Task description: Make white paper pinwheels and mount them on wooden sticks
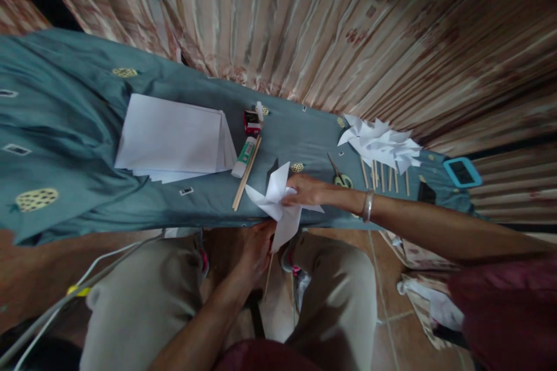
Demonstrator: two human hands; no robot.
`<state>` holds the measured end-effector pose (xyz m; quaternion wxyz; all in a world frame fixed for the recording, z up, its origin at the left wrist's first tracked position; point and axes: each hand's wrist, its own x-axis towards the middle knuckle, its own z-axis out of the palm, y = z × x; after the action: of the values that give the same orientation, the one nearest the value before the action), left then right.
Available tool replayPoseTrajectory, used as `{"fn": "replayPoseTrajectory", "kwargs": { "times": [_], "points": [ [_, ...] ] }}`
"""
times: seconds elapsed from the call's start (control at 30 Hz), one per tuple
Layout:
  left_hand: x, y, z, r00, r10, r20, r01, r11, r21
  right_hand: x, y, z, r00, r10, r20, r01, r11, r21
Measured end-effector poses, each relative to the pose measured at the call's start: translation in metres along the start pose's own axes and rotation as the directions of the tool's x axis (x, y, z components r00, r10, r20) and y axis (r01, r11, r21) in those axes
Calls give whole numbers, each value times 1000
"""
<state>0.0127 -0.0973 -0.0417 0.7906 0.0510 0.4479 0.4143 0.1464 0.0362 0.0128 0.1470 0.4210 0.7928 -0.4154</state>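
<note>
A cloth-covered surface [300, 127] bears a stack of white paper sheets [174, 133] toward the left and a cluster of paper pinwheels [383, 144] toward the right, with a single white pinwheel [275, 192] between them at the near edge, its slender stick [267, 281] pointing downward. The right hand [307, 190] pinches this pinwheel beside its centre; the left hand [256, 246] lies under the lower blade, next to the stick, its fingers partly hidden and their grip indeterminable. Smaller items: loose wooden sticks [246, 176], scissors [342, 179], a glue stick [244, 157], a red box [252, 122].
</note>
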Motion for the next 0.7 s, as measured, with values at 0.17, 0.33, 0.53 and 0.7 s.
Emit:
{"fn": "replayPoseTrajectory", "kwargs": {
  "times": [0.17, 0.33, 0.53, 0.7],
  "points": [
    [0, 0, 0, 1000, 1, -2, -1, 1000, -17, 4, 1, 0, 1000, -11, 19, 11, 1000, -13],
    [-2, 1, 2, 999, 35, 11, -34, 999, -32, 0, -8, 0, 995, 89, -33, -92, 992, -85],
    [0, -2, 1, 998, 60, 7, -59, 998, -35, -7, -3, 0, 997, 67, -37, -65, 997, 46],
    [0, -4, -1, 998, 62, 1, -62, 998, -24, -5, -5, -3, 996, 87, -10, -86, 996, 24]
  ]
}}
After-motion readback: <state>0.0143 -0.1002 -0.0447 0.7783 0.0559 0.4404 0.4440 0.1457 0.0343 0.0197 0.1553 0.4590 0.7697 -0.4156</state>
